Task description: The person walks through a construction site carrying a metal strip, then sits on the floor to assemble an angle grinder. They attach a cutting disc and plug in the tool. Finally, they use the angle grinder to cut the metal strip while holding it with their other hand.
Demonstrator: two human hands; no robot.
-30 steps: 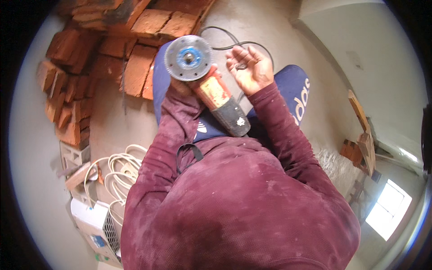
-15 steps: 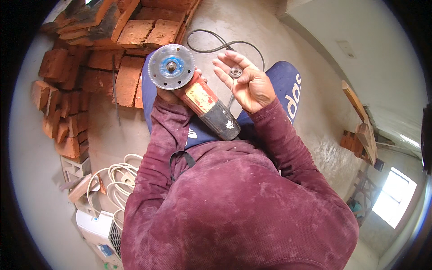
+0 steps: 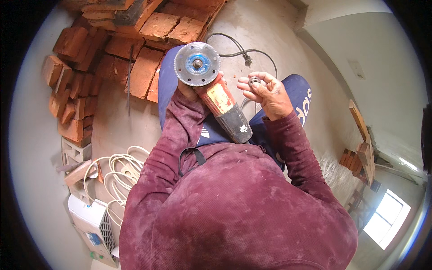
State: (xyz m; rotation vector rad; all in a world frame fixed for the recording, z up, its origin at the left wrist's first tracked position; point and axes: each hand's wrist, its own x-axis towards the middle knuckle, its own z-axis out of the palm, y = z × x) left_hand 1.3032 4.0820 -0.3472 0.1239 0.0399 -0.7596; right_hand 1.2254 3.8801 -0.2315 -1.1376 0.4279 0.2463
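An angle grinder (image 3: 227, 108) lies across my lap, its red and black body slanting from the upper left to the lower right. On its head sits a round grey cutting disc (image 3: 184, 68) with a blue centre, where the bare spindle end pokes through. My left hand (image 3: 188, 91) grips the grinder's head from below, mostly hidden under the disc. To the right of the disc, my right hand (image 3: 273, 98) is turned palm up, pinching a small round metal flange nut (image 3: 254, 81) between thumb and fingers. The nut is apart from the spindle.
Stacked red bricks (image 3: 148, 67) rise at the upper left. A black power cord with a plug (image 3: 247, 58) lies on the floor beyond my knees. Coiled white cable (image 3: 118, 173) and a white box-shaped appliance (image 3: 87, 211) stand at the lower left. Wooden boards (image 3: 365, 157) lean at the right.
My view has shifted, so everything appears further right. My right thumb and fingers have closed more around the flange nut. The left hand still holds the grinder.
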